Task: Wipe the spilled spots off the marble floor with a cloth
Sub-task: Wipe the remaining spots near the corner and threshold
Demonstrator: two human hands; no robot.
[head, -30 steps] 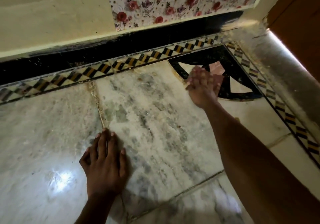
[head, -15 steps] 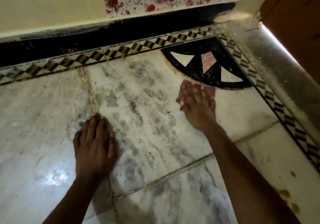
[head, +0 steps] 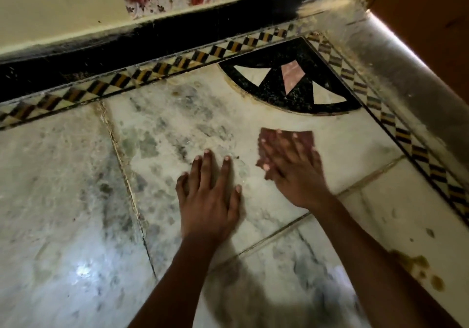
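The right hand (head: 294, 170) lies flat with fingers spread, pressing a dark red cloth (head: 305, 138) on the marble floor (head: 63, 188). The left hand (head: 209, 198) is flat and open just beside it, holding nothing. Brown spots (head: 416, 264) sit near the right arm. The black corner pattern (head: 286, 84) and striped border (head: 396, 129) lie beyond; bare floor spreads left.
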